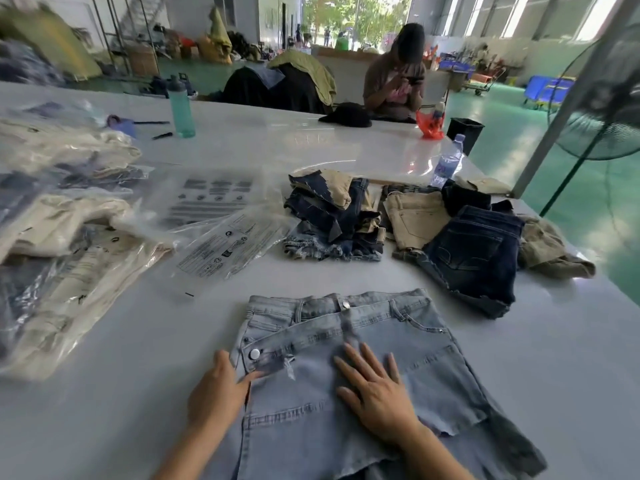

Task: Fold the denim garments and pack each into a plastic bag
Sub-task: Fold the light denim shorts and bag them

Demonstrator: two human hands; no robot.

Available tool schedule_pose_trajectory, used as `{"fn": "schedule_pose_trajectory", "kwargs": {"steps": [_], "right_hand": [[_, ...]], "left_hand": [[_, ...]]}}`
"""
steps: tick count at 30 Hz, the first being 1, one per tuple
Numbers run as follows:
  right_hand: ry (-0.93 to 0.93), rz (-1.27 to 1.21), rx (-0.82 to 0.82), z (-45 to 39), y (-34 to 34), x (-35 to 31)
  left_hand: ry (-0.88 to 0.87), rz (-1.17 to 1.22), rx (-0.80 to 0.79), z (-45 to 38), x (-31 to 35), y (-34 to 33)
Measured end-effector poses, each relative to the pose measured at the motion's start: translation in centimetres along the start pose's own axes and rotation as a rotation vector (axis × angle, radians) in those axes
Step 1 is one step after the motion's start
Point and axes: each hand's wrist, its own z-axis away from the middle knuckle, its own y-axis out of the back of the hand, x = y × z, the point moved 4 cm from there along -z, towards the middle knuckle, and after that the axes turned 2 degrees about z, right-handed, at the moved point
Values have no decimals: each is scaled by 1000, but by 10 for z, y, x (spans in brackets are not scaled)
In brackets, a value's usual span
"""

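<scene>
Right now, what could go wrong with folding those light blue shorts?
The light blue shorts lie a bit askew, with only the flat right hand and the left hand at their edge steadying them, so a fold could come out crooked. The empty plastic bags look slippery and might slide off when reached for.
</scene>
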Motion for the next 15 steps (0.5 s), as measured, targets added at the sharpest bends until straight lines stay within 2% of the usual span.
{"fn": "schedule_pose_trajectory", "kwargs": {"steps": [2,5,7,8,10,11,13,15], "right_hand": [[-127,36,-67,39,1,49],[-503,21,-118,83,5,135],[-714,-50,-93,101,13,157],[-797,-88,-40,107,18,158],[-976,-118,62,120,27,159],[-1051,-147,92,127,27,161],[-1151,-299,96,143,26,163],[-1101,-421,101,152,25,168]], "left_hand": [[-22,33,-5,-1,-3,2],[-35,-41,12,1,0,8],[-132,-203,130,6,10,13],[-230,-250,226,12,18,14],[-499,-198,465,37,43,12],[-633,-124,469,50,56,4],[-849,-50,358,75,82,-18],[-977,-166,235,94,96,-47]]}}
